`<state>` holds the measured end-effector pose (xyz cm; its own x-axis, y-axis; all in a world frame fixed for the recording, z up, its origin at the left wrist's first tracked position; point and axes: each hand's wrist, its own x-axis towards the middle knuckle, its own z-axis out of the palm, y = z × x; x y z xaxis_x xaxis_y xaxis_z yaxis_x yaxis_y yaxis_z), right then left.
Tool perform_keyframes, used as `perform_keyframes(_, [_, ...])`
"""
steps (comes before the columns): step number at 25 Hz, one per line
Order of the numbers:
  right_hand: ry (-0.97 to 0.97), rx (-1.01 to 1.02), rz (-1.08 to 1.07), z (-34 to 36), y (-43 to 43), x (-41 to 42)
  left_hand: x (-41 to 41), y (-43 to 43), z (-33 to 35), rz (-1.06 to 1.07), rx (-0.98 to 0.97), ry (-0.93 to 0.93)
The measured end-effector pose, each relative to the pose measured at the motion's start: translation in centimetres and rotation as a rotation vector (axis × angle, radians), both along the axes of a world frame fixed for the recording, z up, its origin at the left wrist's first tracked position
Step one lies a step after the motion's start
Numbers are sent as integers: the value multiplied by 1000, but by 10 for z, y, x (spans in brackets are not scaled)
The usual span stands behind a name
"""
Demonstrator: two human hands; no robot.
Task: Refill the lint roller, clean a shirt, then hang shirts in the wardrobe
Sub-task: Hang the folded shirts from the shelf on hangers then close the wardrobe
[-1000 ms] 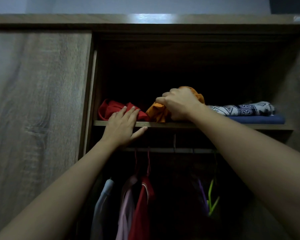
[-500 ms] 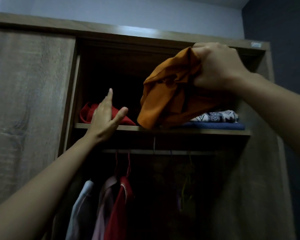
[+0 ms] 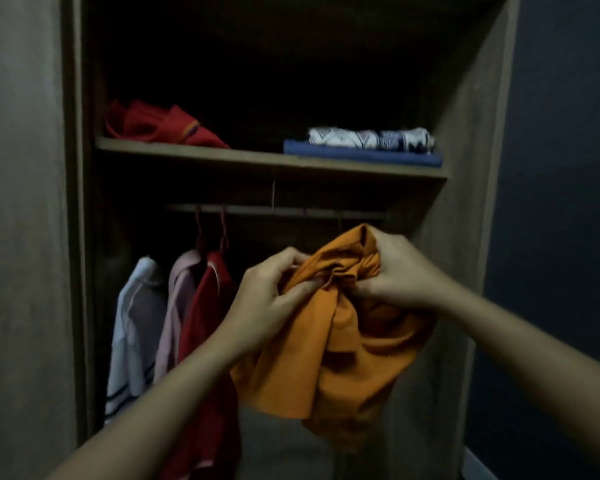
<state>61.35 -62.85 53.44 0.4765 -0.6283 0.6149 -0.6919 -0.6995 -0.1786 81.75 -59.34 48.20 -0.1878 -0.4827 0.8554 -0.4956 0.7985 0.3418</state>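
Observation:
A crumpled orange shirt hangs bunched in front of the open wardrobe. My right hand grips its gathered top. My left hand holds the cloth from the left, thumb and fingers curled into the folds. Both hands are below the shelf and in front of the hanging rail. The lint roller is not in view.
On the shelf lie a crumpled red shirt at left and a patterned white garment on folded blue cloth at right. A white shirt, a pink one and a red one hang at the rail's left.
The orange shirt has come off the shelf and down to chest height. My left hand left the shelf edge and took hold of the shirt. The view tilted downward.

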Motion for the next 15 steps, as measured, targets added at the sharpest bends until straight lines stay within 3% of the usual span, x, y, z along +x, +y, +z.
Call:
perform_keyframes(3, [113, 293, -21, -59, -4, -2, -2, -9, -56, 23, 188, 106])
perform_keyframes(6, [40, 565, 141, -86, 3, 0, 5, -17, -72, 60, 250, 128])
perform_keyframes(9, [-15, 552, 180, -93, 4, -3, 9, -17, -70, 64, 257, 155])
perform_keyframes(15, [118, 519, 144, -92, 7, -15, 6, -7, -65, 106, 284, 53])
